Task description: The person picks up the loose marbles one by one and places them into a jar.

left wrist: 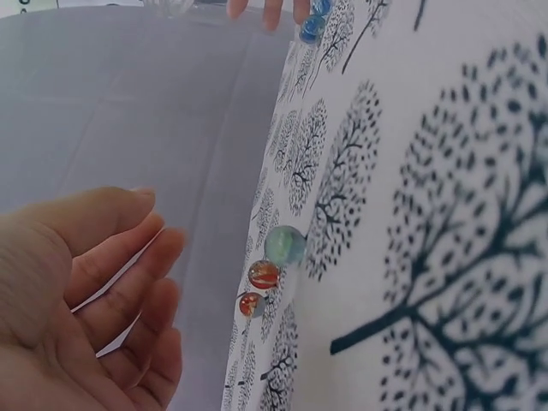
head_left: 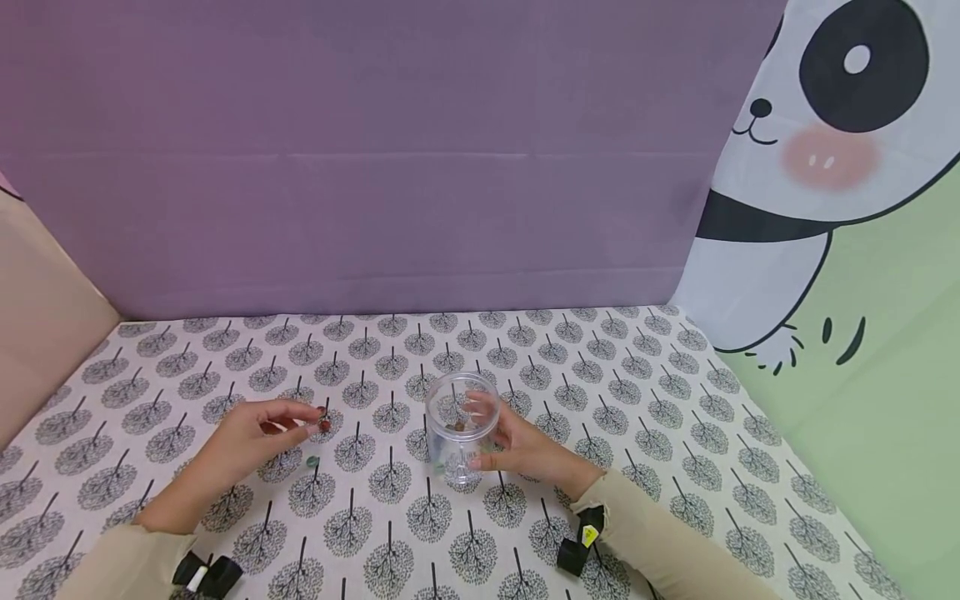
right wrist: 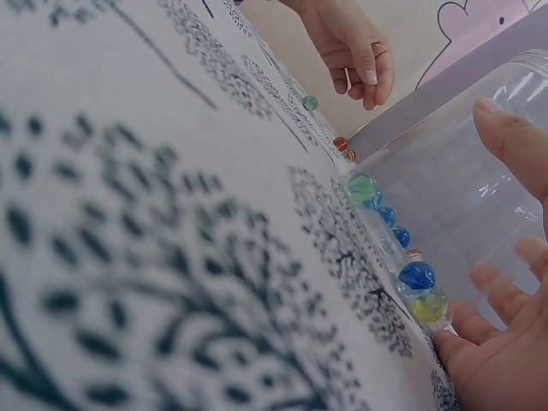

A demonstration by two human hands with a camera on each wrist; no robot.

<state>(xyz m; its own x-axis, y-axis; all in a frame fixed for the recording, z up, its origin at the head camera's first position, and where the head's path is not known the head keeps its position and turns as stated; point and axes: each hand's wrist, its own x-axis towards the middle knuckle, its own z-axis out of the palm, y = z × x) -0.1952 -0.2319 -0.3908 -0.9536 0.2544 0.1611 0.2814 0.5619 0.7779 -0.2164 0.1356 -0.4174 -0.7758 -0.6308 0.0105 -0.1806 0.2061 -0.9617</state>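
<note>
Jar [head_left: 462, 429], clear plastic, held marbles [right wrist: 417, 275]; right hand [head_left: 525, 450] gripped it, left hand [head_left: 255, 433] hovered relaxed above loose marbles [left wrist: 264, 274] on tree-patterned bench [head_left: 600, 400].

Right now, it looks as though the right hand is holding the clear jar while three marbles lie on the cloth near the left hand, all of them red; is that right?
Not all red. The left wrist view shows two red marbles and one pale green marble on the cloth beside the left hand. The right hand does hold the clear jar.
</note>
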